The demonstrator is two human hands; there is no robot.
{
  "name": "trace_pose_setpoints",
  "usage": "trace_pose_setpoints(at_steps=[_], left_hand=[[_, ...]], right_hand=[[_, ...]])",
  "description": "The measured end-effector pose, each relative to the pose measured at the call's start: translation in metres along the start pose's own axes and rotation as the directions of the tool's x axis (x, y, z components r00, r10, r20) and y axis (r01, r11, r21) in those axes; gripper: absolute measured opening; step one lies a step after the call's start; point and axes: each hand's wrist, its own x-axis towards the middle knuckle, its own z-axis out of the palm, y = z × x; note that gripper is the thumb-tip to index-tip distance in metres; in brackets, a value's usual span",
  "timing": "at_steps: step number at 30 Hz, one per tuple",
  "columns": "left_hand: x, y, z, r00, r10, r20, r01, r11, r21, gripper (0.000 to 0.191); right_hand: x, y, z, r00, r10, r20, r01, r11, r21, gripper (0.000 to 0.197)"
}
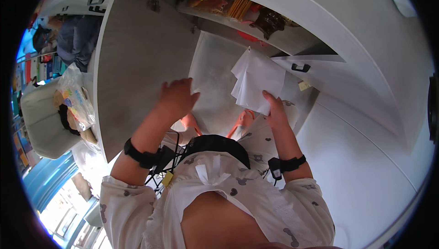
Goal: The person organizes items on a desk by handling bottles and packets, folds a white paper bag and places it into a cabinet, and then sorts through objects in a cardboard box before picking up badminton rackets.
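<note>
A folded white sheet (260, 77), perhaps thin plastic or paper, hangs from my right hand (277, 111). My thumb presses on its lower right corner while its layers fan out at the left. My left hand (178, 99) is raised in front of the opened grey cabinet door (144, 63), fingers a little apart and nothing seen in it; slight blur softens its outline. Ahead of both hands is the cabinet shelf (274, 41). On it stand a dark brown glossy vessel (269, 22), a bundle of thin sticks (239, 8) and red-and-gold packets (209, 2).
Another white cabinet door with a black handle (301, 67) juts out at right. Overhead curves the countertop edge (308, 8). At left, a pale chair (48, 122) bears a clear plastic bag (77, 98). A black wire rack (161, 177) is by my left hip.
</note>
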Motion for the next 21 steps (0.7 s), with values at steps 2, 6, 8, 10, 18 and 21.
trace_pose_setpoints(at_steps=[2,6,8,10,18,21], left_hand=[[0.03,0.017,0.003,0.998,0.055,-0.025,-0.056,0.998,-0.022,0.049],[0.14,0.059,0.035,0.928,0.148,-0.342,-0.21,0.966,-0.151,0.044],[0.184,0.077,0.045,0.92,0.1,-0.379,-0.181,0.966,-0.186,0.042],[0.22,0.08,0.055,0.829,0.179,-0.53,-0.294,0.946,-0.14,0.031],[0.267,0.082,0.059,0.599,0.178,-0.781,-0.429,0.894,-0.125,0.016],[0.259,0.083,0.065,0.71,0.11,-0.696,-0.36,0.906,-0.224,0.017]], right_hand=[[0.004,-0.014,0.002,0.998,0.048,0.034,-0.048,0.999,0.004,0.048],[0.013,-0.02,-0.022,0.994,-0.037,0.103,0.04,0.999,-0.031,0.049],[0.008,-0.02,-0.041,0.988,-0.087,0.124,0.105,0.984,-0.143,0.05],[0.0,-0.019,-0.054,0.988,-0.07,0.14,0.094,0.981,-0.171,0.052],[-0.023,-0.003,-0.071,0.993,-0.047,0.105,0.08,0.937,-0.339,0.056],[-0.024,-0.002,-0.071,0.991,-0.041,0.13,0.085,0.929,-0.36,0.057]])
